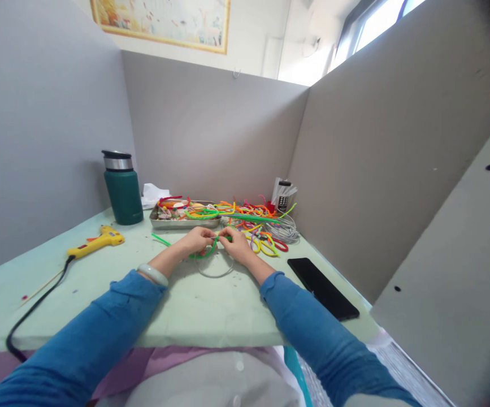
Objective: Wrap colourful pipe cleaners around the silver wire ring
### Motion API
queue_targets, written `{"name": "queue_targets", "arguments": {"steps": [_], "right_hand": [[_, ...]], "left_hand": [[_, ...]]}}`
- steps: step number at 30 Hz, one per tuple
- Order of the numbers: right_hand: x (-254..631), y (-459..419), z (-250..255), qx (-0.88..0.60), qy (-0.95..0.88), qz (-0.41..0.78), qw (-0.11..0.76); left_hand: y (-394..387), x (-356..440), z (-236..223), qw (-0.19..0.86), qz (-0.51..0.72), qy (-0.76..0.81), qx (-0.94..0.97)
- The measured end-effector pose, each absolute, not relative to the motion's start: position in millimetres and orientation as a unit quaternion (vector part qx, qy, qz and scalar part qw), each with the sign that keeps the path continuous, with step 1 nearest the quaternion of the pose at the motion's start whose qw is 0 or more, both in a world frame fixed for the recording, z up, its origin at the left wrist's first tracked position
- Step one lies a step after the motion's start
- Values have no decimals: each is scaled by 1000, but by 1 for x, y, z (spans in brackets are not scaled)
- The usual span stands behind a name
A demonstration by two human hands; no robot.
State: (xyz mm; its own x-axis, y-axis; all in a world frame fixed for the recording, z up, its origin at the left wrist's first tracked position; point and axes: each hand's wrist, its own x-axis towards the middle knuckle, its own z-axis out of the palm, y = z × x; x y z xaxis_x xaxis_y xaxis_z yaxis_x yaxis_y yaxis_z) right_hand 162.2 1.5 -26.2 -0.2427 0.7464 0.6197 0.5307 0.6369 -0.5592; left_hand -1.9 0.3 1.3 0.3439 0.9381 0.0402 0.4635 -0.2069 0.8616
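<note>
Above the middle of the table, my left hand (pixel 198 239) and my right hand (pixel 236 245) nearly meet, with their fingers pinched together. Between them they hold a bright green pipe cleaner (pixel 214 249), whose loose end trails out to the left past my left hand. From beneath the fingers a thin grey wire loop (pixel 215 276) hangs or rests over the tabletop; the fingers hide how it joins the green piece. Just behind my hands is a metal tray (pixel 177 224) of small craft pieces. Coloured pipe cleaners (pixel 265 244) lie heaped beyond my right hand.
A yellow hot glue gun (pixel 96 242) with a black cord lies at left, near a thin stick (pixel 43 287). Behind it stands a green bottle (pixel 123 195). A black phone (pixel 323 288) lies at right. Grey partitions (pixel 211 124) enclose the table (pixel 211 316).
</note>
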Motion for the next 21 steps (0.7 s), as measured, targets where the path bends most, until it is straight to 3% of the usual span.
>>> {"name": "queue_targets", "arguments": {"steps": [8, 21], "right_hand": [[161, 1, -26, -406, -776, 130, 464], [162, 2, -25, -408, -771, 147, 466]], "left_hand": [[-5, 1, 5, 338, 312, 498, 735], [-2, -2, 6, 120, 298, 482, 815]]}}
